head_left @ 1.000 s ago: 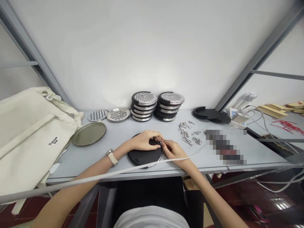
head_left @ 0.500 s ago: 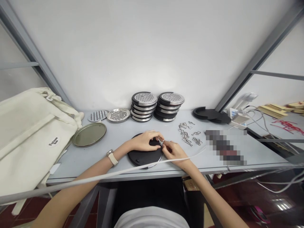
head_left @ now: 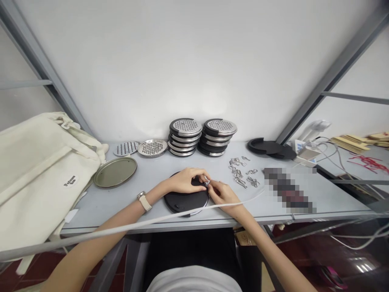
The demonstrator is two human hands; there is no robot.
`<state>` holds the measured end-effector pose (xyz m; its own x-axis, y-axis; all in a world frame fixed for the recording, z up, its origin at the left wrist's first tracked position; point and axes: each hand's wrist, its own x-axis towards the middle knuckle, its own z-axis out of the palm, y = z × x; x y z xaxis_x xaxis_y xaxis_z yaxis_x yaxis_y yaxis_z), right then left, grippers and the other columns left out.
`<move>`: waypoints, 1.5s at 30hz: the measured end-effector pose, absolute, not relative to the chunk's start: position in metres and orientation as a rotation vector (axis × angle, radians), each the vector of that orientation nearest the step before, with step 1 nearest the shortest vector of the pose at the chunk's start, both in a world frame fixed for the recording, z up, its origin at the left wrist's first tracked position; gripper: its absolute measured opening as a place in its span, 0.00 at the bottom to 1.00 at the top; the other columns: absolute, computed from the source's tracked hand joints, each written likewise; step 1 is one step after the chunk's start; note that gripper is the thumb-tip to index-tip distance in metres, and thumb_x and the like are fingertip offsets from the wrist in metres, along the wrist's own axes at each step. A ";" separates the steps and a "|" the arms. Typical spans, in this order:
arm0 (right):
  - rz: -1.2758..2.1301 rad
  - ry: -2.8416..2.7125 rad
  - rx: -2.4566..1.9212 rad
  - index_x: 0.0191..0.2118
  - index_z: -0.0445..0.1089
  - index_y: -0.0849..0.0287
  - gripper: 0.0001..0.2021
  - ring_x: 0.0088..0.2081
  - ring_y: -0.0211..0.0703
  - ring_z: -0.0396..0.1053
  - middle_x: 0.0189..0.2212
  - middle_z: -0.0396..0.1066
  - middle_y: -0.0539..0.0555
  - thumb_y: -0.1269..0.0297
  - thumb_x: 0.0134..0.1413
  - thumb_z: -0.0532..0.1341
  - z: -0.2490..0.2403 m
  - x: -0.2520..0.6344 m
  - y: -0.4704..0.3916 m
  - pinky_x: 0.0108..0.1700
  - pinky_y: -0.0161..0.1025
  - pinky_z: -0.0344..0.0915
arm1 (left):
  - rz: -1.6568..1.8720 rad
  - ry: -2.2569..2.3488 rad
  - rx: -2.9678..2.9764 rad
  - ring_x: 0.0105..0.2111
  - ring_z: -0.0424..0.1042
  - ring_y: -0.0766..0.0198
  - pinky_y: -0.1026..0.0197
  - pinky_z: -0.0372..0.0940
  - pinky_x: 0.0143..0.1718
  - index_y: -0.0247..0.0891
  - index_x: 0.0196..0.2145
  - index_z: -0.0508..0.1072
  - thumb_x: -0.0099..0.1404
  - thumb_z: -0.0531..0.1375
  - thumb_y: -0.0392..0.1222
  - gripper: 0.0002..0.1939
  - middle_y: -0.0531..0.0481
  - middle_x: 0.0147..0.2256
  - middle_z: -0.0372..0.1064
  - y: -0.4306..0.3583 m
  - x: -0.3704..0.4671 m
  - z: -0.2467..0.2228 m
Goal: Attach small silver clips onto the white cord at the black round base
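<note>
A round black disc (head_left: 186,202) with a silver edge lies at the table's front, partly under my left hand (head_left: 187,180). The fingers of that hand are closed in a pinch over the disc's right side. My right hand (head_left: 224,194) pinches from the right, its fingertips meeting those of my left. Between them shows a bit of a small metal clip (head_left: 207,183), mostly hidden by the fingers. To the right lie several loose metal clips with rings (head_left: 238,174). Behind stand two stacks of round graters with black rims, a left stack (head_left: 185,127) and a right stack (head_left: 221,127).
Two loose grater plates (head_left: 152,148) and an olive round lid (head_left: 115,172) lie left, beside a cream bag (head_left: 39,162). Black round holders (head_left: 264,146) lie back right. A white cable (head_left: 170,218) crosses before my arms. A blurred-out item (head_left: 288,190) lies right.
My hands keep nearly the same place and pinch. The small metal clip shows less between the fingertips than before. The whole view has shifted very slightly.
</note>
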<state>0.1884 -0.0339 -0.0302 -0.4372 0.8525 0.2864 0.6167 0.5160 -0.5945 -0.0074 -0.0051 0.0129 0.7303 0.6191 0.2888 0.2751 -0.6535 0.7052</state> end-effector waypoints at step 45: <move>0.464 -2.231 -1.198 0.25 0.59 0.57 0.13 0.23 0.37 0.58 0.19 0.61 0.48 0.64 0.60 0.48 -0.032 0.189 -0.033 0.28 0.34 0.53 | 0.688 0.690 2.452 0.38 0.66 0.63 0.60 0.63 0.43 0.38 0.46 0.65 0.56 0.59 0.32 0.19 0.48 0.42 0.66 -0.008 -0.007 0.013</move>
<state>0.1888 -0.0332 -0.0321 -0.4444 0.8402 0.3108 0.6466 0.5409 -0.5379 -0.0066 -0.0079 0.0126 0.7440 0.5818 0.3287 0.3301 -0.7477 0.5762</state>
